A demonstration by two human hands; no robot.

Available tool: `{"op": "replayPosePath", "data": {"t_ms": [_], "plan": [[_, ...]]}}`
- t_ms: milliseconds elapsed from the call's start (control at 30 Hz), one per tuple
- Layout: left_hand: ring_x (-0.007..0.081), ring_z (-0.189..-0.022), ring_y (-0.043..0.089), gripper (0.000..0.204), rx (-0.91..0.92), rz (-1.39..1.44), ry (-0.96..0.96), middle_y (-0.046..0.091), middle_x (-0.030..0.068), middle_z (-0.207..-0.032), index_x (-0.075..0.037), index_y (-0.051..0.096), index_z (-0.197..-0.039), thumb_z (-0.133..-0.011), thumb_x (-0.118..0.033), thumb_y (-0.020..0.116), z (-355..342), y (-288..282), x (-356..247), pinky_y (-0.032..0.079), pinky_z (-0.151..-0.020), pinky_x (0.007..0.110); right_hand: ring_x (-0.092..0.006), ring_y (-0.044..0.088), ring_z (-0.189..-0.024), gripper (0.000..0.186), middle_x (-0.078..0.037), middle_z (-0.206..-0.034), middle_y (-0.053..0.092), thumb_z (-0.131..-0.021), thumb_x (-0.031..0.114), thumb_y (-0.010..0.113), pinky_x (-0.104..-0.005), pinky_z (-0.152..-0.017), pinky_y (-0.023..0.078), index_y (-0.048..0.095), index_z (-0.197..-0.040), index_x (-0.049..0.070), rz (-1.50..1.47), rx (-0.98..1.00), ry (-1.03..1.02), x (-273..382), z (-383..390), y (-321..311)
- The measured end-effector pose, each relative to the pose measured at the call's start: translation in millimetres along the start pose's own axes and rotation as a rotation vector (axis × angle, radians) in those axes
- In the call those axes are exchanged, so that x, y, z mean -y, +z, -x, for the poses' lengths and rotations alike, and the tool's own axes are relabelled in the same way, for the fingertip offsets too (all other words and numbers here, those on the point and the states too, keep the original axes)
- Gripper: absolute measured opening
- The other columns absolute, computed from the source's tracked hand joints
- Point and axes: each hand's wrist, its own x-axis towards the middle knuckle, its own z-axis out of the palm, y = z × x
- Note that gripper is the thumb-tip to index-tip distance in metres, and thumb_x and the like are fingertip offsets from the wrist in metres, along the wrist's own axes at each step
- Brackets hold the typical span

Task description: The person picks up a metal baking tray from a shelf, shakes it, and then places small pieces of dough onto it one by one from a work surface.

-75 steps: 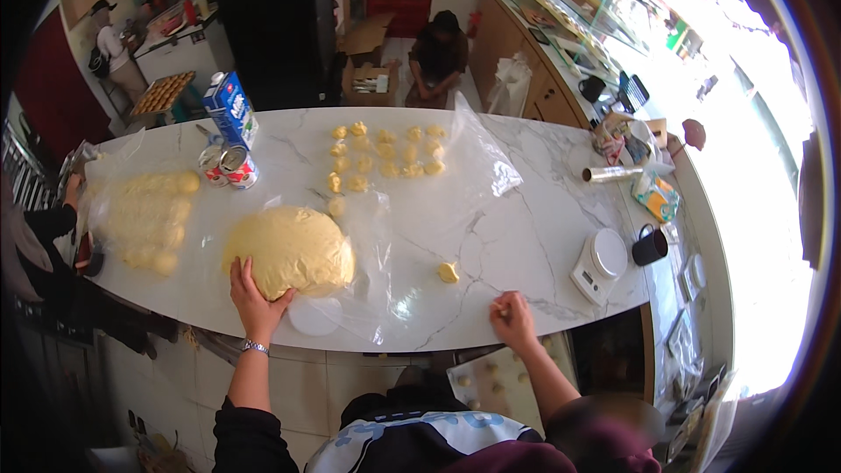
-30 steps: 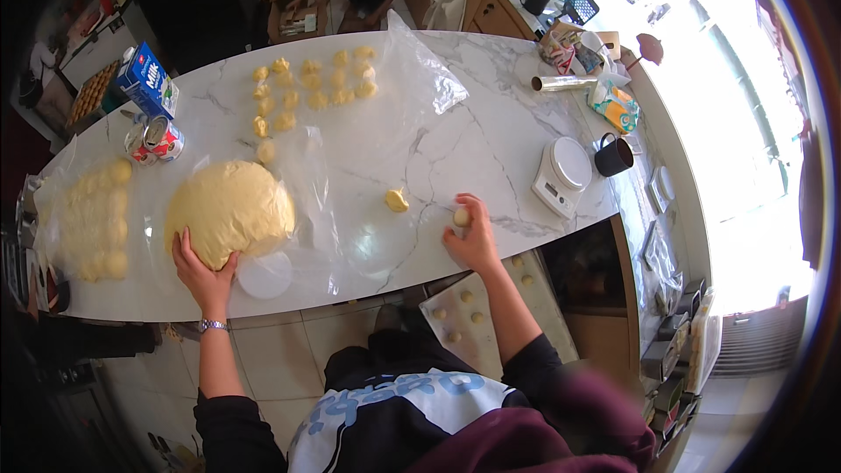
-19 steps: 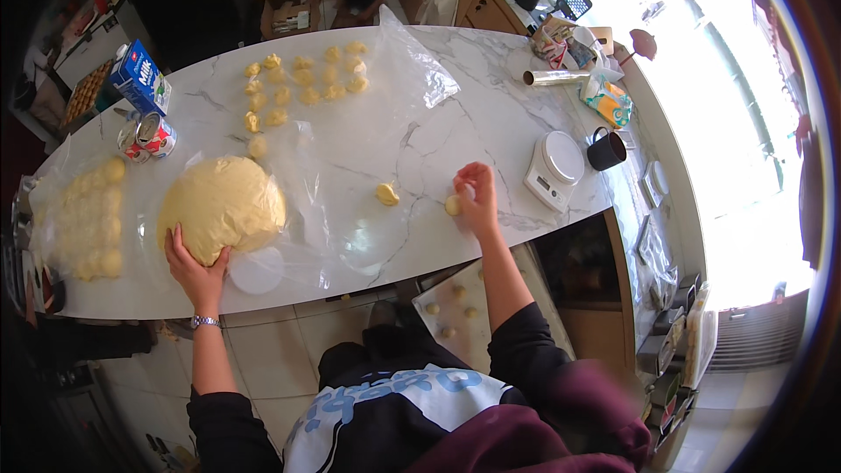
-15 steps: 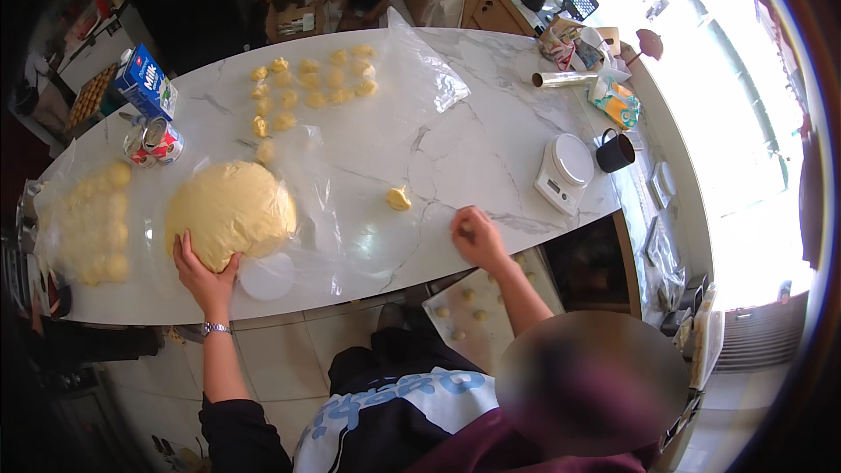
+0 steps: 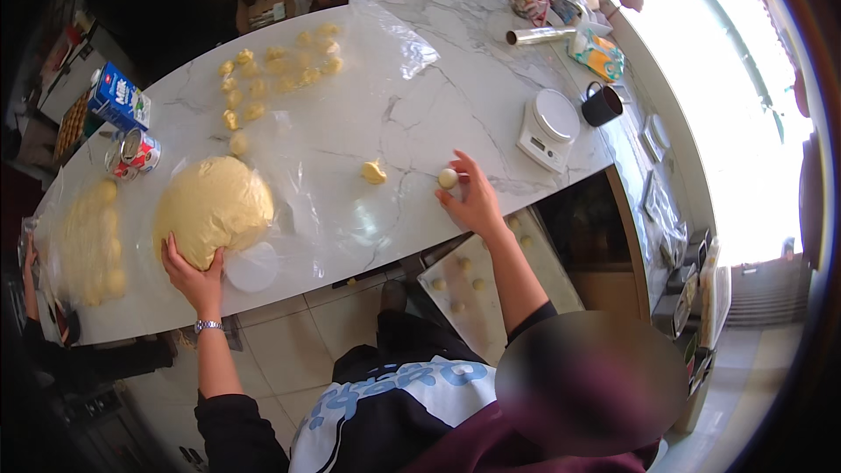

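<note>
At the left of the counter sits a large mound of pale yellow dough [image 5: 215, 201] under clear plastic film. My left hand [image 5: 194, 280] grips its near edge, fingers and thumb apart and pressed into it. My right hand [image 5: 476, 197] is by the counter's front edge, fingers and thumb spread around a small smooth dough ball [image 5: 448, 179]. The ball shows whole between thumb and fingers; whether it touches the counter I cannot tell. A rough yellow lump [image 5: 374, 172] lies alone to the left of that hand.
Several yellow lumps [image 5: 254, 111] lie under plastic film at the back. More rounded pieces [image 5: 109, 245] are at the far left. A tray of balls [image 5: 455, 276] sits below the counter edge. A scale [image 5: 549, 131], dark mug [image 5: 603, 105], milk carton [image 5: 120, 96] and cans [image 5: 136, 153] stand around.
My right hand has opened from a curled shape, bringing the dough ball into sight. My left hand stays on the big dough. The whole view has shifted slightly.
</note>
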Motion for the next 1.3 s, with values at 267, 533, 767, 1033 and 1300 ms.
{"op": "replayPosePath", "data": {"t_ms": [267,533,767,1033,1300], "plan": [[0.0387,-0.127,0.039,0.085,-0.021,-0.052,0.066,0.041,0.0211,-0.136,-0.005,0.036,-0.138,-0.074,-0.042,0.077,5.6,2.2,12.3,0.037,-0.102,0.051,-0.0158,0.06,-0.101,0.039,-0.009,-0.111,0.062,-0.087,0.002,0.059,-0.0294,-0.091,0.047,0.053,-0.125,0.001,-0.687,-0.13,0.252,-50.5,115.8,-50.9],[0.0375,-0.123,0.043,0.085,-0.033,-0.115,0.124,0.045,0.02,-0.133,-0.004,0.039,-0.136,-0.075,-0.051,0.074,-0.1,14.4,23.7,0.039,-0.101,0.048,-0.0204,0.064,-0.096,0.043,-0.014,-0.109,0.066,-0.075,0.013,0.067,-0.0322,-0.083,0.051,0.062,-0.116,0.001,-0.191,-0.234,0.964,-183.4,328.1,30.5],[0.038,-0.123,0.043,0.084,-0.026,-0.138,0.13,0.046,0.0209,-0.133,-0.003,0.04,-0.134,-0.074,-0.052,0.074,-4.5,17.6,28.7,0.039,-0.101,0.048,-0.0221,0.064,-0.08,0.041,-0.011,-0.092,0.066,-0.069,0.009,0.075,-0.032,-0.072,0.053,0.063,-0.108,0.002,0.103,-0.341,0.733,-206.2,353.1,73.4],[0.0413,-0.138,0.022,0.103,0.059,-0.06,0.026,0.021,0.0279,-0.149,-0.002,0.016,-0.148,-0.078,-0.059,0.067,21.7,7.8,36.9,0.017,-0.114,0.049,-0.0244,0.06,-0.073,0.032,-0.01,-0.086,0.061,-0.07,0.0,0.072,-0.0327,-0.069,0.051,0.063,-0.1,0.002,0.019,-0.658,0.533,-147.7,253.5,11.0],[0.034,-0.142,0.019,0.106,0.396,-0.341,-0.339,0.02,0.022,-0.153,0.004,0.019,-0.146,-0.08,-0.073,0.048,38.8,-6.6,16.1,0.014,-0.115,0.048,-0.0295,0.06,-0.093,0.023,-0.012,-0.105,0.062,-0.084,0.005,0.061,-0.0383,-0.083,0.05,0.062,-0.107,0.007,-0.026,-0.19,-0.383,47.6,3.3,64.4]]}}
